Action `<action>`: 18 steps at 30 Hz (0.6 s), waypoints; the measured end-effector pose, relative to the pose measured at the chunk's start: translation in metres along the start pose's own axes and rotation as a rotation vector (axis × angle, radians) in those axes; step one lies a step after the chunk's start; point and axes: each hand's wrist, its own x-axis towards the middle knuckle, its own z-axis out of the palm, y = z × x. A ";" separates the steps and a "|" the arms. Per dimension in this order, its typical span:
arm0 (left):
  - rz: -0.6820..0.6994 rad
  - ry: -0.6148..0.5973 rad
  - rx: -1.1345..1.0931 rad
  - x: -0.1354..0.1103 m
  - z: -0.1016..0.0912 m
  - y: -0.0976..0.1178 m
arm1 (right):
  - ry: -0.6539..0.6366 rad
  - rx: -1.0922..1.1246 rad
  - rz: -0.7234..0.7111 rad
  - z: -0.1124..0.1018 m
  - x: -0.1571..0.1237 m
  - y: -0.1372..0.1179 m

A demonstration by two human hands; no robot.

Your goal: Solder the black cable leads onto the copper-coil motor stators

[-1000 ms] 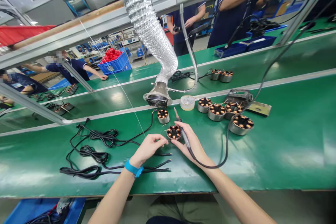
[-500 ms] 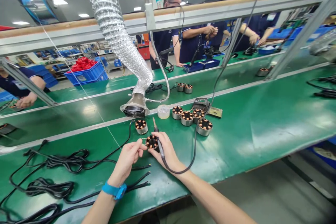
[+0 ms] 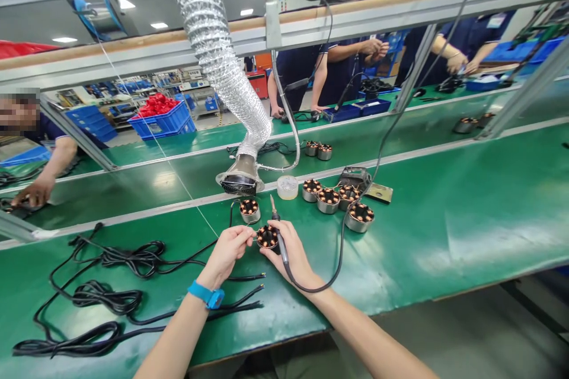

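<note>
A round metal stator with copper coils (image 3: 267, 236) sits on the green bench between my hands. My left hand (image 3: 229, 252), with a blue wristband, pinches at the stator's left edge, fingers closed on it or on a fine wire there. My right hand (image 3: 291, 253) cups the stator's right side and grips a soldering iron (image 3: 278, 226), tip pointing up and away. The iron's black cord (image 3: 338, 254) loops to the right. A second stator (image 3: 249, 210) stands just behind.
Several more stators (image 3: 331, 198) and a small white tub (image 3: 287, 187) stand behind to the right. A silver fume duct (image 3: 222, 53) ends in a nozzle (image 3: 239, 179) ahead. Black cables (image 3: 115, 290) lie on the left. Other people work across the benches.
The camera view swung right and then partly back. My hands stay on the stator and the iron with the same grip.
</note>
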 end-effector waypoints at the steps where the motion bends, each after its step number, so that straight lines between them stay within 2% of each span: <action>1: 0.005 -0.003 -0.009 0.000 0.001 -0.001 | 0.004 -0.002 0.001 0.000 0.000 0.001; 4: 0.015 0.004 -0.005 0.000 0.003 -0.003 | 0.005 -0.005 0.002 0.000 0.000 0.000; 6: 0.041 0.058 0.051 -0.003 -0.001 -0.001 | -0.006 -0.005 -0.001 -0.001 0.001 -0.001; 9: 0.150 0.193 0.262 -0.014 -0.015 0.003 | -0.008 -0.018 0.005 -0.002 0.003 -0.002; 10: 0.187 0.200 0.356 -0.020 -0.021 0.004 | -0.007 -0.024 0.010 -0.001 0.003 -0.001; 12: 0.242 0.119 0.553 -0.031 -0.030 0.003 | -0.009 -0.030 0.017 0.000 0.004 0.001; 14: 0.271 -0.024 0.724 -0.041 -0.036 -0.003 | -0.014 -0.030 0.024 0.001 0.004 0.003; 18: 0.330 -0.225 0.913 -0.048 -0.035 -0.018 | -0.006 -0.047 0.027 0.001 0.003 0.005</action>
